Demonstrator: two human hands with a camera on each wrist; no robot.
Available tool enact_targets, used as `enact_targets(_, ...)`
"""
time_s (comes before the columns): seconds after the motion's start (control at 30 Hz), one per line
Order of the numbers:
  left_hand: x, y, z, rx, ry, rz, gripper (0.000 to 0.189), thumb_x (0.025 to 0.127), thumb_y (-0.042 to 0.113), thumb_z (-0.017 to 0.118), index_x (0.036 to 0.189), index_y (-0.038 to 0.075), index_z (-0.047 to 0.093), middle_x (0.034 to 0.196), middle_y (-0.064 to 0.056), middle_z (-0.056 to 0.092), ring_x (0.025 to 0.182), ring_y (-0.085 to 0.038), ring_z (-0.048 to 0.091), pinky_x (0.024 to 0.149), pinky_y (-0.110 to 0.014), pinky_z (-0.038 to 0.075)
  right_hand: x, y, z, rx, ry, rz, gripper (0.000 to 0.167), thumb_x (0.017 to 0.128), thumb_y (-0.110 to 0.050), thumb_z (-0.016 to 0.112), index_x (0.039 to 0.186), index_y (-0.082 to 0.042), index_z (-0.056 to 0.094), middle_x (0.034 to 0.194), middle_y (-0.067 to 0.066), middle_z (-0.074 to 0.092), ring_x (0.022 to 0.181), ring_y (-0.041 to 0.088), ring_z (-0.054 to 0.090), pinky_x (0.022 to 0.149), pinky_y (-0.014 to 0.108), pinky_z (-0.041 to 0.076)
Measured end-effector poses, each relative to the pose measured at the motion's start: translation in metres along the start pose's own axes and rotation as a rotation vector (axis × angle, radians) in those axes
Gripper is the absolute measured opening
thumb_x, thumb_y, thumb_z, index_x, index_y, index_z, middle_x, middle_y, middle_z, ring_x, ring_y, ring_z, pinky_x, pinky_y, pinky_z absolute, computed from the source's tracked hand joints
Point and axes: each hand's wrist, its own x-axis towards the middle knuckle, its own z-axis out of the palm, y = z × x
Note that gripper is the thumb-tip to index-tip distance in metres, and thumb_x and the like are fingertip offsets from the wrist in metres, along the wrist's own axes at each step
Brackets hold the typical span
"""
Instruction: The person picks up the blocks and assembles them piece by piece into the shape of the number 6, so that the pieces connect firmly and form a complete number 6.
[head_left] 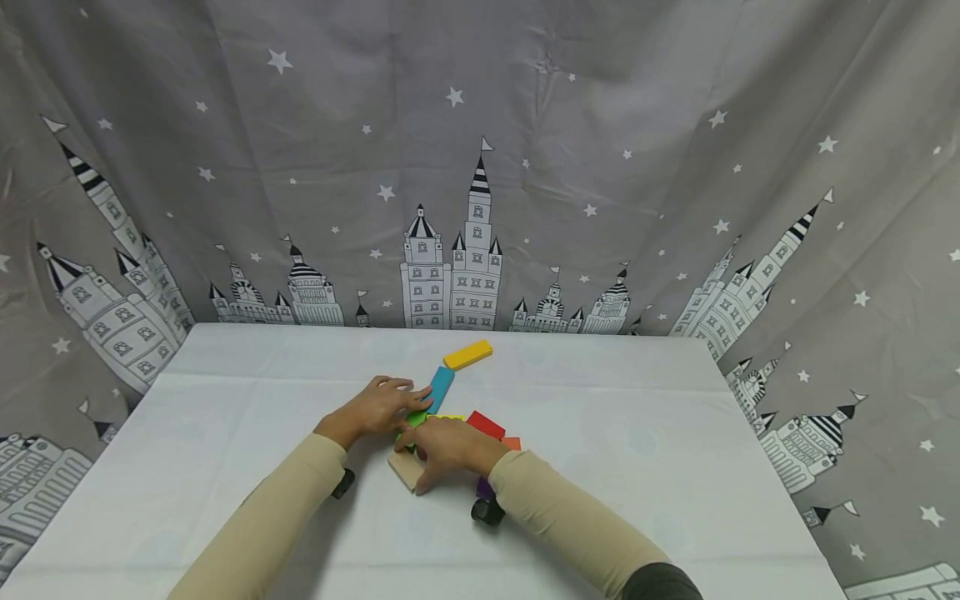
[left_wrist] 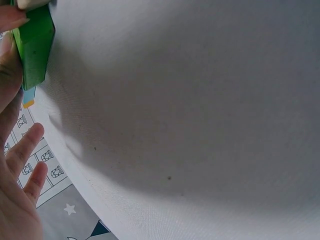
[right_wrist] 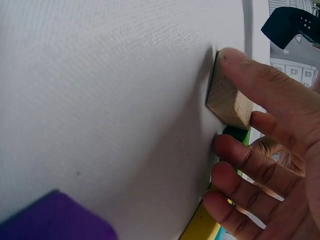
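Note:
My left hand (head_left: pixel 378 408) is at the green block (head_left: pixel 416 418), its thumb and fingers at the block's sides. The left wrist view shows the thumb against that block's long side, with two other fingers spread away from it. A plain wooden block (head_left: pixel 406 471) lies flat at the green block's near end. My right hand (head_left: pixel 448 450) pinches the wooden block between thumb and index finger; the other fingers hang loosely over the cloth. Beyond the green block a blue block (head_left: pixel 441 387) continues the line, and a yellow-orange block (head_left: pixel 467 355) lies at its far end.
Partly behind the right hand and forearm are a red block (head_left: pixel 486 425), an orange block (head_left: pixel 512 443), a yellow block (right_wrist: pixel 201 220) and a purple block (right_wrist: pixel 60 220). White cloth (head_left: pixel 600 400) covers the table. A grey castle-print curtain (head_left: pixel 555 217) hangs behind.

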Motion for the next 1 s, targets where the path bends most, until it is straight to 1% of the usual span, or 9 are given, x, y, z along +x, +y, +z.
enact_targets(0.2, -0.001, 0.000, -0.002, 0.002, 0.002, 0.005, 0.059, 0.085, 0.030, 0.071, 0.139, 0.014, 0.053, 0.147, -0.006, 0.045, 0.133, -0.039, 0.039, 0.106, -0.061, 0.028, -0.011, 0.006, -0.008, 0.063, -0.002, 0.025, 0.062, 0.071, -0.036, 0.087, 0.126, -0.027, 0.062, 0.081, -0.010, 0.058, 0.077, 0.004, 0.051, 0.068, 0.021, 0.044)
enact_targets(0.3, 0.000, 0.001, -0.002, 0.004, -0.013, -0.007, 0.060, 0.084, 0.032, 0.070, 0.139, 0.013, 0.053, 0.148, -0.006, 0.044, 0.134, -0.038, 0.039, 0.106, -0.060, 0.027, -0.020, 0.014, -0.013, 0.081, -0.006, 0.033, 0.061, 0.071, -0.034, 0.087, 0.126, -0.025, 0.063, 0.082, -0.010, 0.060, 0.080, 0.005, 0.051, 0.072, 0.022, 0.044)
enact_targets(0.4, 0.001, 0.002, -0.003, -0.009, -0.040, -0.034, 0.062, 0.084, 0.034, 0.070, 0.140, 0.014, 0.051, 0.149, -0.005, 0.042, 0.135, -0.037, 0.037, 0.108, -0.059, 0.025, -0.031, 0.023, -0.017, 0.100, -0.017, 0.063, 0.061, 0.072, -0.035, 0.086, 0.127, -0.025, 0.063, 0.084, -0.011, 0.061, 0.083, 0.006, 0.049, 0.075, 0.021, 0.044)
enact_targets(0.53, 0.002, 0.003, -0.002, -0.013, -0.061, -0.057, 0.063, 0.084, 0.035, 0.070, 0.141, 0.015, 0.050, 0.150, -0.004, 0.042, 0.136, -0.037, 0.036, 0.109, -0.059, 0.024, -0.048, 0.032, -0.019, 0.161, -0.026, 0.129, 0.058, 0.073, -0.033, 0.086, 0.126, -0.024, 0.064, 0.086, -0.010, 0.061, 0.082, 0.007, 0.050, 0.074, 0.021, 0.046)
enact_targets(0.6, 0.003, 0.003, -0.002, -0.012, -0.064, -0.062, 0.063, 0.084, 0.035, 0.070, 0.141, 0.015, 0.051, 0.150, -0.004, 0.042, 0.136, -0.036, 0.036, 0.109, -0.059, 0.024, -0.056, 0.035, -0.019, 0.182, -0.020, 0.145, 0.056, 0.073, -0.032, 0.086, 0.124, -0.023, 0.066, 0.087, -0.009, 0.062, 0.081, 0.007, 0.051, 0.073, 0.021, 0.046)
enact_targets(0.8, 0.003, 0.002, -0.001, 0.023, -0.062, -0.053, 0.063, 0.085, 0.037, 0.069, 0.141, 0.016, 0.050, 0.150, -0.004, 0.042, 0.135, -0.035, 0.037, 0.109, -0.058, 0.025, -0.078, 0.047, -0.013, 0.190, 0.010, 0.125, 0.050, 0.074, -0.034, 0.085, 0.119, -0.019, 0.068, 0.087, -0.010, 0.062, 0.078, 0.006, 0.050, 0.071, 0.019, 0.045)
enact_targets(1.0, 0.003, 0.002, 0.000, 0.013, -0.061, -0.054, 0.064, 0.085, 0.037, 0.069, 0.141, 0.015, 0.049, 0.150, -0.003, 0.042, 0.136, -0.035, 0.036, 0.109, -0.058, 0.025, -0.093, 0.050, -0.005, 0.176, 0.027, 0.114, 0.043, 0.074, -0.035, 0.084, 0.112, -0.017, 0.071, 0.083, -0.012, 0.060, 0.078, 0.004, 0.051, 0.071, 0.018, 0.045)
